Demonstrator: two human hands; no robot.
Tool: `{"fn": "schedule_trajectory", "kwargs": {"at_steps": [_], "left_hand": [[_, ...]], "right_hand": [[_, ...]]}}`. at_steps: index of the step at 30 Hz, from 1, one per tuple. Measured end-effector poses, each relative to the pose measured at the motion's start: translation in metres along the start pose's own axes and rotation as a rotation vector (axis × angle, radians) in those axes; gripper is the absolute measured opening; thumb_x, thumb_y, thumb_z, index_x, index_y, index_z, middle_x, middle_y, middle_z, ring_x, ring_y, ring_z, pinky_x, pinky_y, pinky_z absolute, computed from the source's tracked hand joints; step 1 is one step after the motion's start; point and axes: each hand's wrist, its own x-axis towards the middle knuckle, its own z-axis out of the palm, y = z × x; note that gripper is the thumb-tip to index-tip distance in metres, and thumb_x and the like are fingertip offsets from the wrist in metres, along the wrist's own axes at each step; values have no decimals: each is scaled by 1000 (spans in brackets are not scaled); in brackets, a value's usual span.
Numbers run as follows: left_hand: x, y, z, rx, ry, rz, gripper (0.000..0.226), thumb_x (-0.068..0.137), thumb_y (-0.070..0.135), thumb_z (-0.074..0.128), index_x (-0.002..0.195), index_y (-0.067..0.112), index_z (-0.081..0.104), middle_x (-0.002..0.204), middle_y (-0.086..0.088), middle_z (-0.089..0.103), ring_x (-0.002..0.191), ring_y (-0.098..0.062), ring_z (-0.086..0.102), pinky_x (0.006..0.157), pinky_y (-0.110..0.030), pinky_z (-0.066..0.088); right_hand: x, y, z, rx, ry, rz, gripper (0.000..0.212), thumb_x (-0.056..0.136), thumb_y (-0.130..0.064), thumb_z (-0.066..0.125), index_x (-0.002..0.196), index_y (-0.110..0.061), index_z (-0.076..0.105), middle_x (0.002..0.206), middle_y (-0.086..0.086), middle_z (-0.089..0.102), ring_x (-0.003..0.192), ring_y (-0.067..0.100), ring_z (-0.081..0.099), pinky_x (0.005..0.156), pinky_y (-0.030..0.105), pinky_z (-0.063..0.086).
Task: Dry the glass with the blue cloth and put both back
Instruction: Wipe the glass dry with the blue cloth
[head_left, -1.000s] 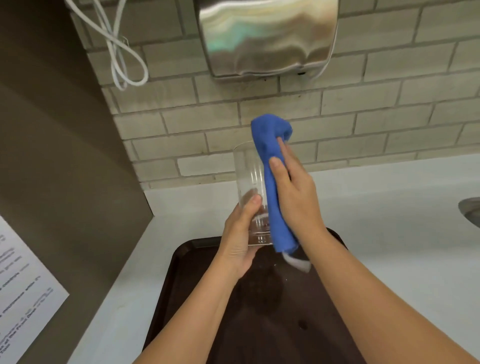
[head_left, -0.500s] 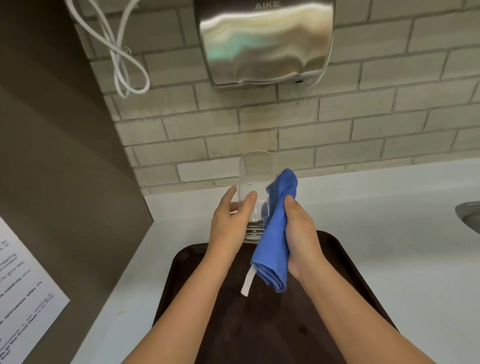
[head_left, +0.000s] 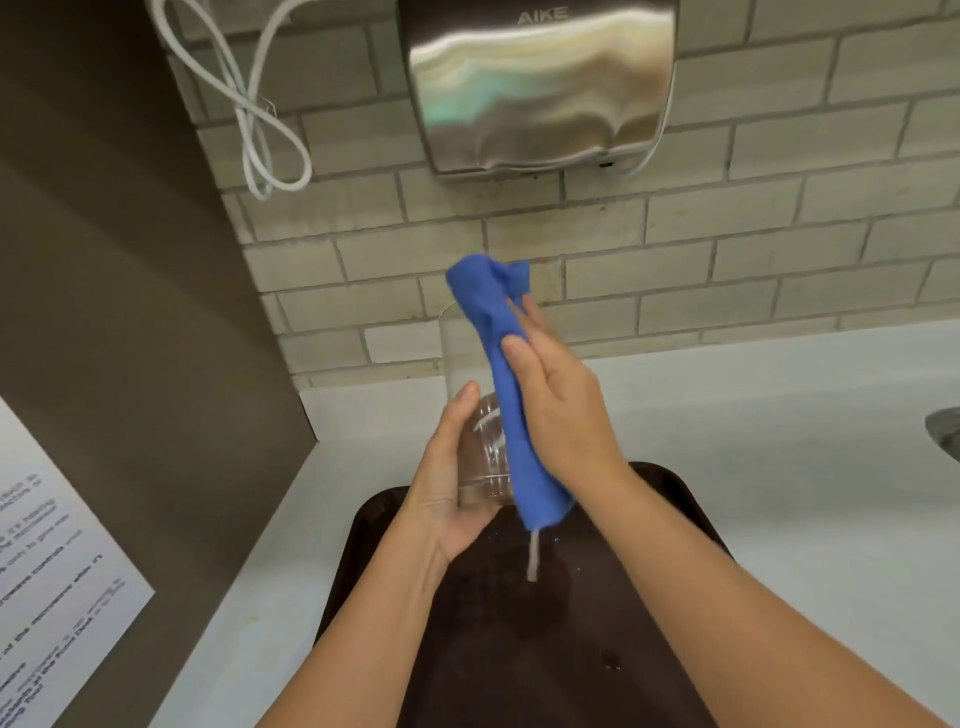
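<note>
A clear drinking glass (head_left: 470, 410) stands upright in the air above the dark brown tray (head_left: 649, 649). My left hand (head_left: 449, 483) grips its lower part and base from the left. A blue cloth (head_left: 506, 395) lies stretched up the glass's right side, its top bunched over the rim and a white label hanging from its lower end. My right hand (head_left: 558, 410) presses the cloth against the glass with straight fingers, thumb alongside. The right side of the glass is hidden behind the cloth.
A steel hand dryer (head_left: 540, 83) hangs on the brick wall above, with a looped white cable (head_left: 260, 130) to its left. A brown partition (head_left: 119, 312) with a printed sheet (head_left: 47, 571) stands left. The white counter (head_left: 779, 441) holds a sink rim (head_left: 945, 431) at right.
My right hand has slid the cloth up the glass from its lower side to the rim. My left hand's grip has shifted lower, down to the glass's base.
</note>
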Motion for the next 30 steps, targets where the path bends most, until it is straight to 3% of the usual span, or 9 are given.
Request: {"fn": "schedule_trajectory", "kwargs": {"at_steps": [2, 5, 8, 10, 13, 16, 20, 26, 30], "left_hand": [[1, 0, 1, -48, 18, 9, 50, 61, 55, 65, 92, 16, 72, 88, -5, 73, 81, -21, 69, 76, -37, 56], [4, 1, 0, -83, 76, 18, 66, 58, 54, 67, 108, 12, 61, 99, -8, 64, 86, -24, 63, 83, -40, 49], [4, 1, -7, -102, 37, 28, 53, 61, 51, 67, 96, 11, 69, 86, -7, 72, 76, -21, 68, 71, -33, 57], [3, -2, -9, -161, 3, 19, 51, 57, 48, 74, 93, 12, 74, 88, -7, 75, 80, -20, 71, 69, -31, 58], [4, -7, -6, -267, -65, 18, 50, 52, 44, 81, 92, 15, 75, 94, -3, 76, 88, -15, 71, 71, -27, 57], [9, -7, -5, -253, -72, 4, 57, 60, 52, 72, 105, 16, 70, 104, -7, 71, 98, -22, 66, 91, -39, 50], [14, -2, -10, -212, -27, 62, 58, 54, 58, 68, 92, 15, 74, 88, -6, 75, 83, -20, 69, 82, -38, 54], [18, 4, 0, 96, 247, 131, 71, 62, 59, 63, 115, 12, 60, 107, -11, 65, 93, -25, 62, 86, -41, 51], [15, 13, 5, 526, 417, 351, 18, 86, 42, 51, 101, 32, 54, 95, 4, 67, 74, -10, 63, 59, -15, 51]], "right_hand": [[15, -1, -2, 103, 38, 98, 26, 96, -26, 35, 84, -33, 57, 89, -15, 60, 76, -8, 55, 72, 13, 43], [-1, 5, 2, 191, 113, 238, 38, 95, -28, 35, 59, -28, 44, 54, -10, 45, 45, -6, 45, 51, 11, 37], [-43, 7, 9, 159, 30, 188, 26, 95, -31, 35, 103, -33, 60, 95, -27, 62, 84, -14, 56, 74, 9, 46], [-56, 3, 14, 43, -33, 35, 39, 95, -27, 34, 134, -33, 31, 138, -23, 32, 124, -13, 31, 106, 12, 28], [-34, -6, 12, -183, -87, -91, 42, 96, -22, 34, 137, -26, 26, 142, -21, 12, 136, -5, 9, 117, 24, 10], [4, -6, 4, -42, -59, 24, 34, 95, -22, 36, 127, -19, 49, 137, -10, 41, 128, 2, 35, 109, 23, 27], [3, 14, 5, 374, 82, 490, 33, 92, -34, 41, 70, -20, 62, 69, 3, 64, 60, 8, 59, 64, 25, 48], [-20, 25, 8, 598, 237, 571, 26, 90, -41, 43, 81, -32, 66, 77, -6, 70, 70, 2, 67, 63, 18, 51], [-21, 22, 2, 385, 285, 472, 30, 94, -38, 34, 75, -30, 56, 77, -5, 61, 77, 10, 60, 68, 23, 45]]}}
